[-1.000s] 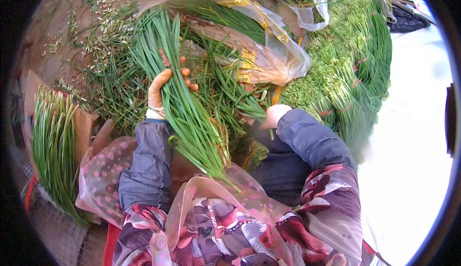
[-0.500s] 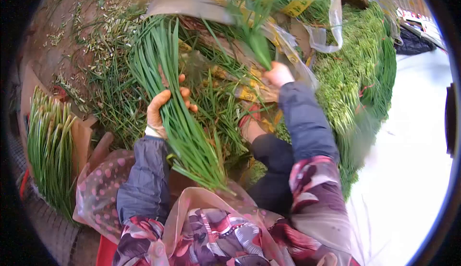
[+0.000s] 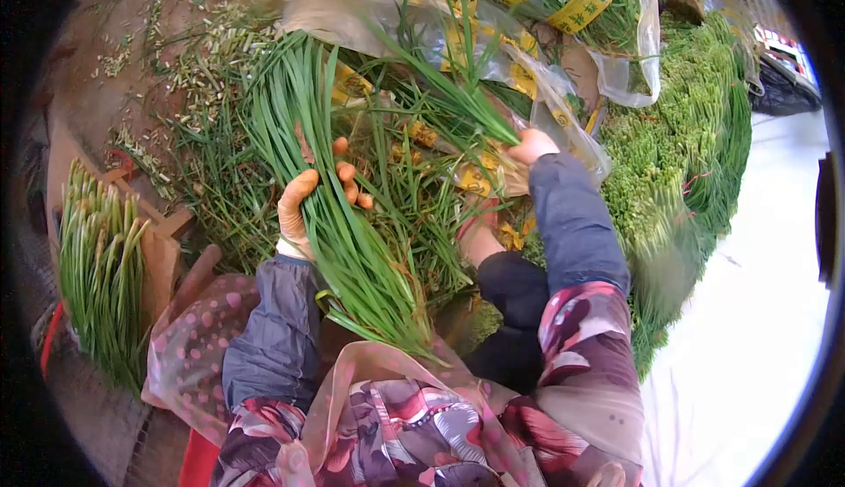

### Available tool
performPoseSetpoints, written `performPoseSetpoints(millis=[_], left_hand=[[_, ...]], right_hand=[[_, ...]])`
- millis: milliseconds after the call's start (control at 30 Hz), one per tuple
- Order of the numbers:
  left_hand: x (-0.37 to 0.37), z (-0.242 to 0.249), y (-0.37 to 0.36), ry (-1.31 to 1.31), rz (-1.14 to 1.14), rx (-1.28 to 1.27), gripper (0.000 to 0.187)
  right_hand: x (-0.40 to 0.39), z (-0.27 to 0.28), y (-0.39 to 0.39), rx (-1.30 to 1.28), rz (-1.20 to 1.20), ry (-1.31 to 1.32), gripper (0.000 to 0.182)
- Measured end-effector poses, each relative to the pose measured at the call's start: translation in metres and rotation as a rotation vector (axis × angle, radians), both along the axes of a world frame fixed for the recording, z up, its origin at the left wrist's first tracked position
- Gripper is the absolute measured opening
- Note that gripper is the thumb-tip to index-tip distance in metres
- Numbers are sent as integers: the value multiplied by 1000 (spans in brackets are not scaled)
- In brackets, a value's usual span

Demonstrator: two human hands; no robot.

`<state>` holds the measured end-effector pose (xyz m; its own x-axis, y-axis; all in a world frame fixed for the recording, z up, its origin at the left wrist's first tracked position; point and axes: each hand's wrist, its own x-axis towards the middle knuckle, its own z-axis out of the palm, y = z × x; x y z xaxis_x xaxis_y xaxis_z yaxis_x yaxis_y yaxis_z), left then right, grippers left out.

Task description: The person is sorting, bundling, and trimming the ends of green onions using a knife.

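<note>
My left hand (image 3: 297,210), with orange coverings on its fingertips, is wrapped round a thick bundle of long green garlic chives (image 3: 348,232). The bundle slants from the upper left down to my lap. Off to the right, my right hand (image 3: 532,146) is closed on the ends of a smaller bunch of chives (image 3: 480,110). Its leaf tips fan out to the upper left, over the clear plastic bag with yellow print (image 3: 563,122). Loose leaves and trimmings (image 3: 414,214) cover the ground between my hands.
A large pile of chives (image 3: 651,135) lies at right. At left, a bundle (image 3: 101,285) stands against a cardboard piece (image 3: 160,267). Bagged chives with yellow printed tape (image 3: 590,3) lie at the back. Cut stem bits (image 3: 216,51) litter the ground.
The small bunch in my right hand was blurred and upright; now it leans left and lies lower. My left hand keeps its hold. The whole view has shifted slightly.
</note>
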<state>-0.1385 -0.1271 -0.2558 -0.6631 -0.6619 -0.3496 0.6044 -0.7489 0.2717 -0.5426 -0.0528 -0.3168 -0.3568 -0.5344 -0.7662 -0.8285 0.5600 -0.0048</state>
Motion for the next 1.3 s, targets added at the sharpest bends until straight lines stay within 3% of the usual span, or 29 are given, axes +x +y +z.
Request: performPoseSetpoints(millis=[67,133,200,233,333,433,500,533,600,667,767,800,833,867,900,967,1000,1033,1067,1100,1133,1233,1300], left_hand=[[5,9,1,53,21,2,66],[9,19,2,121,58,-23,65],[11,33,11,237,59,-49,62],[9,45,22,251,98,-6,58],[8,62,52,300,129,10,45],[16,79,86,189,66,108,55],[28,95,102,200,-13,115,72],[33,103,107,263,-52,74,77],[46,120,113,142,-36,-87,84],[53,125,114,227,-49,-104,81],[50,130,106,310,57,-143,83],[58,119,100,375,-77,-100,84],[59,118,94,349,-36,-117,84],[58,115,88,320,6,-130,83],[52,120,79,308,167,-102,80],[47,124,57,289,208,-114,80],[45,117,46,276,243,-138,79],[45,104,34,258,232,-215,79],[42,92,30,235,230,-197,79],[42,81,30,211,229,-162,78],[42,70,32,184,229,-127,78],[38,41,35,57,210,38,76],[35,32,35,-23,170,197,76]], right_hand=[[-8,45,-7,-139,-7,169,42],[-21,107,-11,-437,54,313,41],[6,190,-9,-726,-713,-263,38],[28,224,-5,-692,-714,-225,38],[108,260,33,-488,-663,-480,39],[204,274,77,-191,-575,-793,33],[253,263,101,-36,-232,-757,42],[270,273,106,43,-289,-902,48],[278,266,116,152,-253,-999,56],[280,246,123,175,-291,-1115,60],[276,264,107,249,-246,-1122,55],[275,268,101,294,-243,-1108,54],[258,260,93,362,-215,-1230,45],[234,230,85,205,-95,-1279,43],[199,195,75,158,-366,-1341,41],[137,160,54,-329,-599,-809,33],[94,94,51,-522,-681,-775,30],[59,34,50,-590,-681,-575,23],[31,-13,52,-569,-462,-305,27],[41,-2,44,-518,-539,-192,24],[39,-20,40,-494,-546,-208,24],[35,-60,30,-234,-122,-5,37],[33,-72,21,-209,-81,37,40]])
